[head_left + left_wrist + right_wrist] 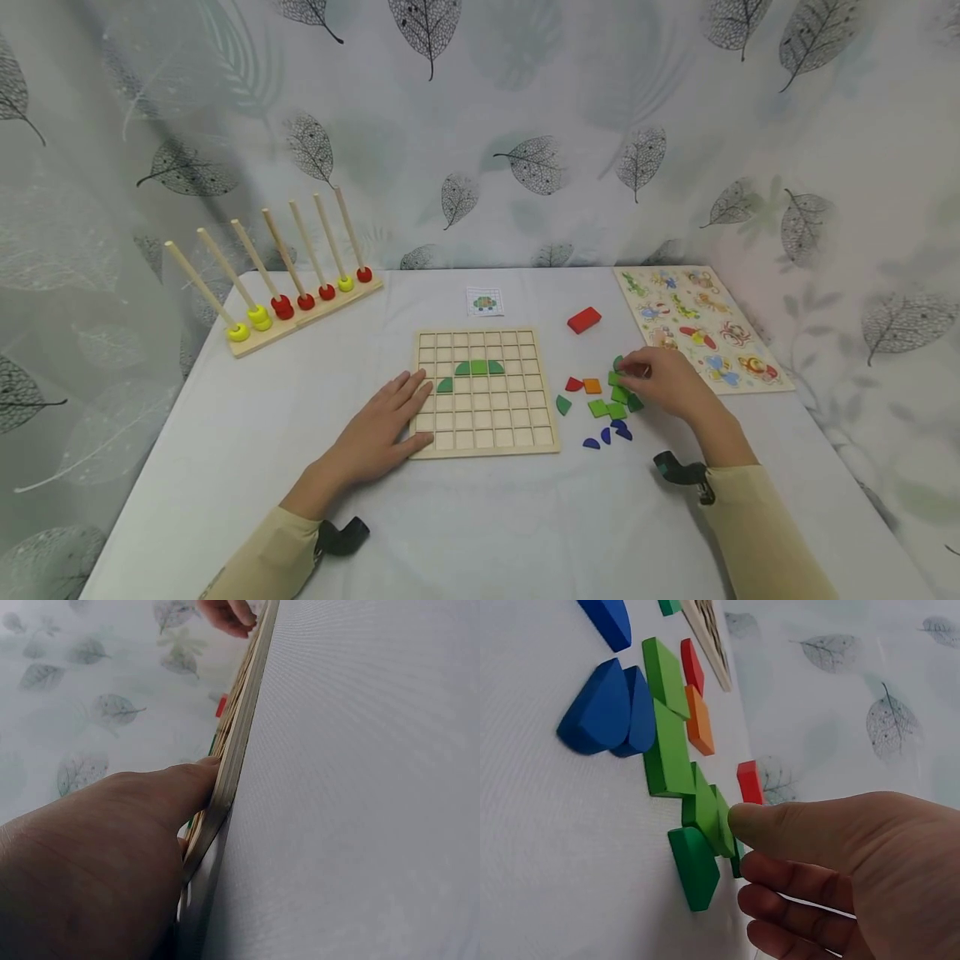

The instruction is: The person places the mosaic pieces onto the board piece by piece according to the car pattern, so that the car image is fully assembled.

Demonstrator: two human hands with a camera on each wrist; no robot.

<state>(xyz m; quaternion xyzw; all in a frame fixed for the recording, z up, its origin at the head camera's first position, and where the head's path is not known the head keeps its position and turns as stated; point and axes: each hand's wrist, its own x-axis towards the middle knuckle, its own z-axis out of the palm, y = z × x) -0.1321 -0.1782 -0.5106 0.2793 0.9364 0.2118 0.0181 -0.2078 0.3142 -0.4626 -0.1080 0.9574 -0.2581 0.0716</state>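
The wooden grid board [459, 421] lies on the table with a light green square [479, 367] and several dark green rounded pieces [445, 385] in its cells. My left hand [381, 429] rests on its left side, fingers spread; in the left wrist view the thumb [184, 784] touches the board's edge. Right of the board, my right hand [663, 383] pinches a dark green rounded piece [618, 363] at the pile's far end, its thumb and fingers curled. Light green squares [671, 750] and another dark green piece [694, 866] lie beside those fingers. The fingers partly hide the pinched piece.
Blue rounded pieces [606, 435], a red piece [573, 384] and an orange square [592, 386] lie near the pile. Behind are a pattern card [485, 302], a red block [584, 320], a picture puzzle board [750, 379] and a peg stand with beads [318, 310].
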